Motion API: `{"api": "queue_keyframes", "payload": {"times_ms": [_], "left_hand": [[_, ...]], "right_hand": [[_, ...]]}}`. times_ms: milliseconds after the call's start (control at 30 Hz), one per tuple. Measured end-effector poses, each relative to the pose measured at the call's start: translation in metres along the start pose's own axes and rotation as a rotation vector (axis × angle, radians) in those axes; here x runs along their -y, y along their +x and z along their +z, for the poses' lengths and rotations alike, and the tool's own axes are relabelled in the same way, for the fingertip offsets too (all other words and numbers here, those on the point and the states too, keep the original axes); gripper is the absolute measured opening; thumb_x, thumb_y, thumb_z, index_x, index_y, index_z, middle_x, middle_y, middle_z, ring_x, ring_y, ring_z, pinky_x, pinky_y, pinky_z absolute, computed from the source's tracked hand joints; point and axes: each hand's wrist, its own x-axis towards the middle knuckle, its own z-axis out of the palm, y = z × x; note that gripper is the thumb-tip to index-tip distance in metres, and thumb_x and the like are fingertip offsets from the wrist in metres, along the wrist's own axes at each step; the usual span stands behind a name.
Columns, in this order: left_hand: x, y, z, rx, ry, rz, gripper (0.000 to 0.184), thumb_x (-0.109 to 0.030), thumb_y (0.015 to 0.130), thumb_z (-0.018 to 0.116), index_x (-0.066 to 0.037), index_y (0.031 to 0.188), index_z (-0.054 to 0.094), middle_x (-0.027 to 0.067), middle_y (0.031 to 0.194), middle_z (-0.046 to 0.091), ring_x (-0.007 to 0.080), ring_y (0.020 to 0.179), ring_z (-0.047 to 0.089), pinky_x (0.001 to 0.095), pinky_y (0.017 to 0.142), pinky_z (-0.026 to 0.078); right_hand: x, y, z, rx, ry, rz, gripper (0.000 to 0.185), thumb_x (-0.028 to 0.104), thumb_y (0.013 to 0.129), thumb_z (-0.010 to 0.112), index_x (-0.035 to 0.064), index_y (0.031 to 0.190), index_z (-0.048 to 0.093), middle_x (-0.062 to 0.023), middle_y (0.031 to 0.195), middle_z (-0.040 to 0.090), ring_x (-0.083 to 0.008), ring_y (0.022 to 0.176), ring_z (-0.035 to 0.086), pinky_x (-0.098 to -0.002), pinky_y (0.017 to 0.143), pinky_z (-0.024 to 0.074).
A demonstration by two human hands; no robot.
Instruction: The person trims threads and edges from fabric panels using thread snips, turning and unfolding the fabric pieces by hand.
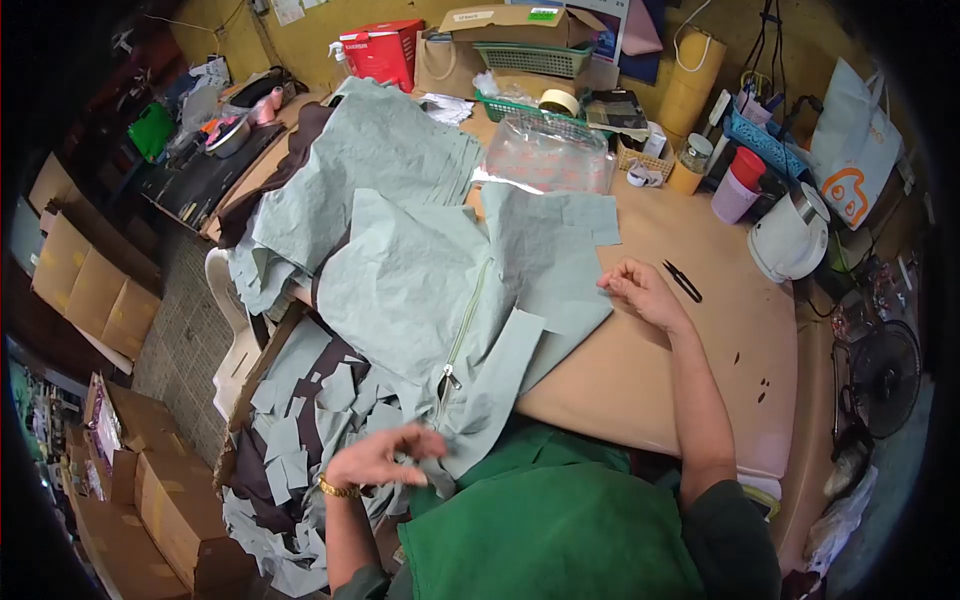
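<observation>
A pale grey-green fabric piece (400, 265) with a long zipper (466, 325) lies over the table's near left edge; its metal slider is near the lower end. My left hand (388, 456), a gold watch on its wrist, is over the fabric's lower end with fingers stretched and apart, slightly blurred. By the right edge of the cloth, above the table, is my right hand (642, 292), its fingers curled in toward the thumb. Whatever is pinched there, if anything, is too small to make out. Black thread snips (683, 281) lie on the table just right of that hand.
Stacked grey-green cloth (395, 140) covers the table's back left. Below it, a box (236, 450) overflows with fabric scraps (290, 440). A clear plastic packet (550, 155), a pink cup (736, 200) and a white kettle (790, 235) line the back and right.
</observation>
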Motion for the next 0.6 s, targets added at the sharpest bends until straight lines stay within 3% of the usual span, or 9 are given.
{"api": "queue_keyframes", "payload": {"times_ms": [67,133,200,300,367,467,500,567,600], "left_hand": [[0.002,0.013,-0.014,-0.220,-0.119,0.023,0.057,-0.010,0.080,0.079,-0.001,0.131,0.054,0.0063,0.120,0.065,0.0134,0.108,0.061,0.0273,0.093,0.049],[-0.019,0.046,-0.014,-0.374,-0.221,0.208,0.057,-0.008,0.084,0.072,-0.001,0.136,0.048,0.0061,0.118,0.064,0.0149,0.105,0.061,0.0297,0.089,0.051],[-0.048,0.088,-0.005,-0.487,-0.171,0.233,0.066,-0.017,0.084,0.076,0.000,0.139,0.045,0.0086,0.121,0.063,0.0198,0.106,0.062,0.0321,0.086,0.052],[-0.058,0.151,0.031,-0.619,0.618,0.155,0.084,-0.030,0.079,0.081,0.000,0.145,0.039,0.0119,0.113,0.069,0.0215,0.090,0.066,0.0322,0.076,0.053],[-0.042,0.174,0.034,-0.601,0.685,0.123,0.067,-0.026,0.082,0.079,0.001,0.137,0.050,0.0080,0.101,0.071,0.0150,0.083,0.063,0.0279,0.073,0.051],[-0.041,0.179,0.036,-0.355,0.050,0.225,0.027,-0.017,0.087,0.073,0.003,0.104,0.067,0.0025,0.091,0.067,0.0083,0.079,0.055,0.0277,0.073,0.048],[-0.048,0.165,0.038,-0.345,-0.090,0.314,0.025,-0.016,0.087,0.071,0.002,0.104,0.067,0.0021,0.091,0.065,0.0095,0.081,0.055,0.0274,0.075,0.047],[-0.075,0.122,0.039,-0.428,-0.296,0.524,0.019,-0.013,0.085,0.070,-0.001,0.098,0.065,0.0026,0.090,0.062,0.0120,0.083,0.054,0.0270,0.075,0.044],[-0.084,0.099,0.036,-0.522,-0.362,0.639,0.015,-0.012,0.083,0.070,-0.003,0.092,0.063,0.0035,0.089,0.061,0.0133,0.083,0.052,0.0270,0.074,0.042]], "right_hand": [[-0.001,-0.011,0.008,-0.077,0.245,-0.073,0.019,0.014,0.085,0.070,0.0006,0.079,0.058,-0.0049,0.087,0.064,-0.0129,0.086,0.060,-0.0297,0.076,0.0484],[0.000,-0.016,0.022,-0.194,-0.275,-0.012,0.018,0.014,0.085,0.071,0.0013,0.083,0.058,-0.0070,0.094,0.062,-0.0179,0.089,0.061,-0.0331,0.078,0.0488],[-0.011,-0.007,0.029,-0.150,-0.486,-0.052,0.018,0.014,0.083,0.072,0.0018,0.087,0.059,-0.0081,0.096,0.062,-0.0214,0.090,0.061,-0.0350,0.081,0.0487],[-0.011,0.000,0.042,-0.051,-0.688,-0.099,0.026,0.016,0.080,0.074,0.0039,0.100,0.062,-0.0131,0.113,0.060,-0.0317,0.103,0.059,-0.0408,0.093,0.0459],[-0.013,-0.004,0.051,-0.117,-0.439,-0.532,0.027,0.013,0.078,0.075,0.0053,0.101,0.063,-0.0149,0.127,0.057,-0.0315,0.119,0.054,-0.0409,0.104,0.0403],[0.016,-0.030,0.050,0.193,-0.139,-0.291,0.032,0.008,0.074,0.077,0.0080,0.104,0.063,-0.0146,0.134,0.054,-0.0307,0.127,0.050,-0.0436,0.108,0.0354],[0.019,-0.035,0.049,0.283,-0.038,-0.197,0.035,0.006,0.073,0.077,0.0089,0.104,0.063,-0.0145,0.137,0.053,-0.0305,0.130,0.048,-0.0445,0.110,0.0337],[0.009,-0.030,0.043,0.278,-0.673,-0.372,0.045,-0.004,0.068,0.072,0.0098,0.110,0.063,-0.0106,0.137,0.055,-0.0283,0.133,0.047,-0.0521,0.116,0.0229],[-0.025,-0.015,0.037,0.170,-0.645,-0.500,0.049,-0.013,0.064,0.060,0.0091,0.107,0.066,-0.0061,0.129,0.063,-0.0261,0.133,0.048,-0.0590,0.119,0.0096]]}}
